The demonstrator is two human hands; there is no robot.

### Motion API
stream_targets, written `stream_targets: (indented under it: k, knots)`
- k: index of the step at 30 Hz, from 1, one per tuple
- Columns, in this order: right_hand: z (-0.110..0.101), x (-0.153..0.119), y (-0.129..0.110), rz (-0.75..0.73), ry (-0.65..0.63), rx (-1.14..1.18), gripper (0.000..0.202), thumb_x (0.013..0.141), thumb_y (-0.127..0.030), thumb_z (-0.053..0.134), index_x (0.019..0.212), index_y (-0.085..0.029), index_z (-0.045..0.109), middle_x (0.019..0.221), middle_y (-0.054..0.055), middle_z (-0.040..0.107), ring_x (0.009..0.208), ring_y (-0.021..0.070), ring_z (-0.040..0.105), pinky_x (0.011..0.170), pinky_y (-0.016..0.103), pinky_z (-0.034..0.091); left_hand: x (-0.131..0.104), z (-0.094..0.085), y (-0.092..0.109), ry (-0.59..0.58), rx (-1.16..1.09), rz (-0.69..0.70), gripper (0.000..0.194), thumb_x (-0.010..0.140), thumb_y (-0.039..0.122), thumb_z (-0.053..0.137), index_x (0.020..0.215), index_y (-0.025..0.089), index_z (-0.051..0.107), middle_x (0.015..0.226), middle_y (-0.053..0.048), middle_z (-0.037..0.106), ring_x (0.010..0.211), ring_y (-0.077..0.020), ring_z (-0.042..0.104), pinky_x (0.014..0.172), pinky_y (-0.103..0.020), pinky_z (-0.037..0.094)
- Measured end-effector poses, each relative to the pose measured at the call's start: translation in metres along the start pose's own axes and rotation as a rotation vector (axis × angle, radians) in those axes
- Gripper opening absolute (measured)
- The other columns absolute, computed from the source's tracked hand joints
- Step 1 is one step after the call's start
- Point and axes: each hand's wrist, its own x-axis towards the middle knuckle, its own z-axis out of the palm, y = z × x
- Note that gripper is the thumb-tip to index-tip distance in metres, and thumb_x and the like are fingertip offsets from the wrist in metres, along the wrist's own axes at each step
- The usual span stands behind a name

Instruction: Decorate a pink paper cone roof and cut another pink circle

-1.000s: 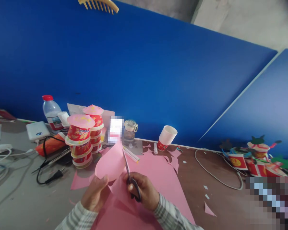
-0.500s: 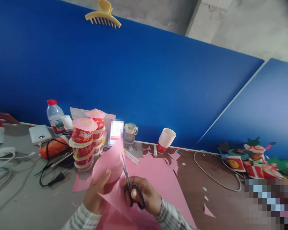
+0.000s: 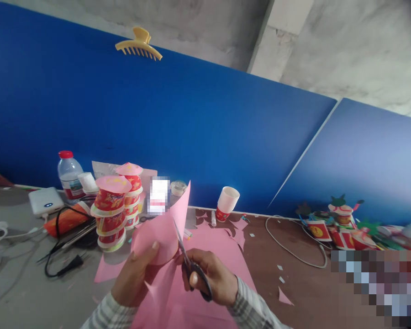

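Note:
My left hand (image 3: pixel 136 273) grips a piece of pink paper (image 3: pixel 156 237) with a rounded outline, its thumb pressed on the front face. Black-handled scissors (image 3: pixel 200 278) sit in my right hand (image 3: pixel 214 274), my thumb through one loop. Their blades lie against the right edge of the rounded piece, where a strip of the same paper rises to a point. How far the blades are apart I cannot make out. Below both hands a large pink sheet (image 3: pixel 219 256) covers part of the table.
Towers of red paper cups (image 3: pixel 111 219) with pink tops stand at left, beside a bottle (image 3: pixel 70 176), a power bank (image 3: pixel 46 202) and a black plug cable (image 3: pixel 70 266). White cups (image 3: pixel 229 198) stand behind the sheet. Cup crafts (image 3: pixel 342 228) and a white cable (image 3: pixel 294 260) lie at right.
The camera view has shifted a little to the right and up. The pink strip beside the blades now leans right and stands apart from the rounded piece. Both hands keep their hold.

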Motion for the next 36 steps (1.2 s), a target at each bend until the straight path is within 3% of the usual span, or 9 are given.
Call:
stream_targets:
  k: [3,8,15,24,32,36]
  knots:
    - [-0.001,-0.001,0.003,-0.016,0.034,-0.08,0.06,0.066,-0.065,0.054,0.101,-0.017,0.056,0.065,0.001,0.056,0.056,0.0127,0.049,0.054,0.022,0.039,0.0,0.004,0.0,0.104,-0.119,0.044,0.036,0.048,0.048,0.064,0.07,0.019,0.068,0.061,-0.005,0.073,0.071,-0.0307,0.065,0.065,-0.042,0.053]
    - [0.0,0.002,0.018,-0.007,0.09,-0.085,0.058,0.067,-0.066,0.052,0.099,-0.018,0.055,0.064,0.0,0.056,0.054,0.0124,0.049,0.053,0.021,0.04,0.0,0.004,-0.007,0.213,-0.09,0.122,0.026,0.044,0.042,0.068,0.057,0.02,0.069,0.05,-0.002,0.072,0.063,-0.0278,0.065,0.053,-0.034,0.053]
    - [0.003,0.008,0.03,0.025,0.098,-0.038,0.058,0.065,-0.066,0.053,0.098,-0.018,0.055,0.061,-0.001,0.054,0.053,0.0119,0.048,0.052,0.022,0.039,0.003,0.003,-0.005,0.138,-0.207,0.067,0.032,0.044,0.039,0.072,0.066,0.015,0.07,0.052,-0.005,0.072,0.053,-0.0269,0.065,0.039,-0.03,0.048]
    - [0.002,0.011,0.036,0.005,0.087,-0.056,0.052,0.069,-0.061,0.055,0.099,-0.019,0.056,0.06,-0.003,0.051,0.051,0.0098,0.045,0.05,0.019,0.037,0.005,-0.001,-0.008,0.118,-0.29,0.015,0.035,0.043,0.038,0.072,0.065,0.011,0.069,0.058,-0.008,0.073,0.058,-0.0281,0.065,0.058,-0.04,0.054]
    - [0.003,0.012,0.043,0.027,0.106,-0.025,0.029,0.076,-0.041,0.058,0.094,-0.019,0.055,0.058,-0.004,0.052,0.05,0.0088,0.045,0.048,0.018,0.037,0.004,-0.005,-0.014,0.033,-0.395,0.013,0.034,0.044,0.032,0.075,0.073,0.016,0.068,0.069,-0.007,0.074,0.07,-0.0304,0.064,0.059,-0.039,0.054]
    - [0.005,0.013,0.043,0.062,0.11,-0.023,0.019,0.075,-0.026,0.057,0.093,-0.019,0.055,0.058,-0.005,0.053,0.05,0.0081,0.046,0.048,0.017,0.037,0.006,-0.003,-0.013,0.128,-0.432,0.034,0.039,0.041,0.033,0.077,0.075,0.017,0.067,0.066,-0.006,0.074,0.067,-0.0308,0.065,0.057,-0.038,0.054]
